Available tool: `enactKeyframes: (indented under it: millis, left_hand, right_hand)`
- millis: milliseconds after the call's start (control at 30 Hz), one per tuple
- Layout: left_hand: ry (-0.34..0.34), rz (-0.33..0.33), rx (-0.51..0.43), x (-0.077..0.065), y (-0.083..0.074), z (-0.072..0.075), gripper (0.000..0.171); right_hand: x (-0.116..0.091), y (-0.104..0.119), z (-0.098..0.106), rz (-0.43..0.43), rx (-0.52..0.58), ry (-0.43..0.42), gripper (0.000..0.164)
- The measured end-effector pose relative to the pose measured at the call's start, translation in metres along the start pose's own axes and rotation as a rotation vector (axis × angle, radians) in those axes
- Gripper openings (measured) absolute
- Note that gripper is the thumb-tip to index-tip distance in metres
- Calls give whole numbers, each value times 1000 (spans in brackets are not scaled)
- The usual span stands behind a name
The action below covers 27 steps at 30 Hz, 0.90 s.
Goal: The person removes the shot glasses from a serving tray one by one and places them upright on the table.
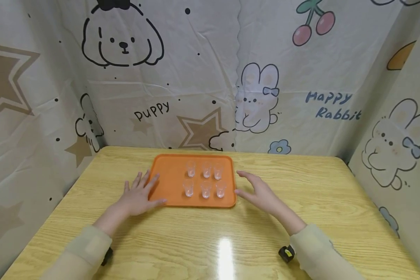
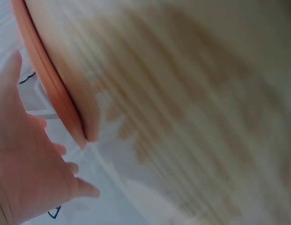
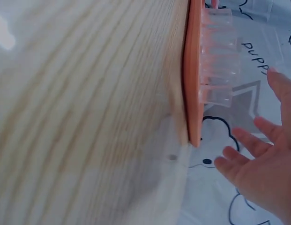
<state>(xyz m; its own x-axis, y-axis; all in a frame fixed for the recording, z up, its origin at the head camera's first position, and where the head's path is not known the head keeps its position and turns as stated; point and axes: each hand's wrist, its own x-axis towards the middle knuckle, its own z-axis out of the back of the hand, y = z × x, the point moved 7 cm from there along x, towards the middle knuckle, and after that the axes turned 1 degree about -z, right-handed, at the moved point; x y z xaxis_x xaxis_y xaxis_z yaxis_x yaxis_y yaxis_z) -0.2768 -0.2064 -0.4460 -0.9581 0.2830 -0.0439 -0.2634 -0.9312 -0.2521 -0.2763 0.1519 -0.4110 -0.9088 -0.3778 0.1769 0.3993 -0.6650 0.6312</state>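
Observation:
An orange tray (image 1: 168, 171) lies on the table, bearing several small clear cups (image 1: 205, 189) in two rows on its middle and right part. In the head view my left hand (image 1: 139, 196) is spread at the tray's left edge, thumb and fingers over its rim; whether it touches cannot be told. My right hand (image 1: 260, 194) is held beside the right edge, thumb tip close to the rim, fingers loosely extended. Neither hand holds anything. The left wrist view shows the left palm (image 2: 33, 164) near the tray rim (image 2: 51, 84). From the right wrist, cups (image 3: 218, 56) stand upright on the tray.
A light wooden table (image 1: 182, 237) spreads around the tray, with a bright reflection near its front. Printed curtains (image 1: 196, 77) close off the back and both sides. A dark wrist device (image 1: 286, 253) sits by the right sleeve.

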Motion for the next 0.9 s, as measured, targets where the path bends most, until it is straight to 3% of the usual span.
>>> enactKeyframes:
  millis: [200, 400, 633, 900]
  left_hand:
    - [58, -42, -51, 2, 4, -5, 103]
    - [70, -80, -26, 3, 8, -6, 111]
    - [73, -78, -14, 5, 11, -4, 114]
    - [86, -70, -49, 10, 17, -1, 112]
  right_hand:
    - [16, -3, -15, 10, 103, 92, 61]
    - [25, -2, -27, 17, 131, 143, 54]
    - [33, -1, -38, 18, 132, 146, 41]
    - [38, -4, -43, -44, 125, 111, 26]
